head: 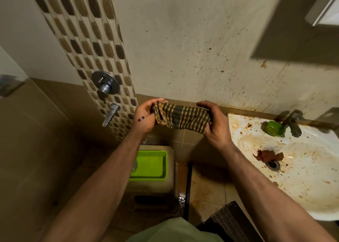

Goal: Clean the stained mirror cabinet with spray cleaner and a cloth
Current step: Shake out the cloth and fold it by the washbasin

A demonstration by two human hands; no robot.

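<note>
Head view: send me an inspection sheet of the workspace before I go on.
Surface: sink, white, heavily rust-stained; brown scrap beside the drain.
Job's things: checked cloth stretched between both hands; mirror cabinet, only a corner in view at top right; spray cleaner not seen.
Clutter: green basket low down below the hands; green round object beside the tap.
Grips: left hand and right hand each grip one end of the cloth.
Cables: nothing seen.
Surroundings: wall spattered with brown spots; shower mixer on the mosaic strip at left.
</note>
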